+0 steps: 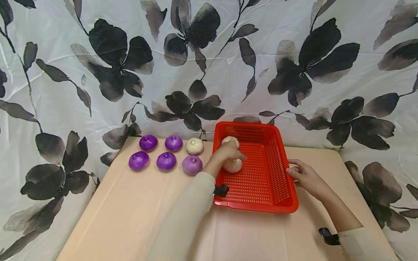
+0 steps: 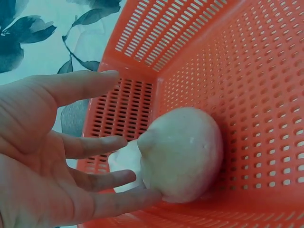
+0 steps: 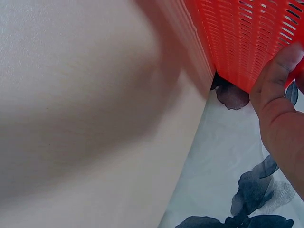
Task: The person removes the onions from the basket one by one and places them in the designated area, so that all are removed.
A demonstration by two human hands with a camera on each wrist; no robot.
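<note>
A red plastic basket (image 1: 256,205) with slotted walls stands on the table. Two pale onions lie in its left side; the nearer onion (image 1: 232,166) shows below my left hand (image 1: 227,151), the farther onion (image 1: 230,139) above it. In the left wrist view the left hand (image 2: 52,156) has its fingers spread and extended, fingertips beside the large pale onion (image 2: 185,154), the lowest one at or very near its skin. At the basket's right rim, my right hand (image 1: 305,177) grips the edge, its thumb (image 3: 289,57) lying against the outer wall.
Left of the basket, onions sit in two rows: several purple ones (image 1: 166,161), a lighter purple one (image 1: 192,165) and a white one (image 1: 195,146). Behind the tan table (image 1: 130,217) hangs a floral cloth (image 1: 228,79). Black straps with devices circle both wrists.
</note>
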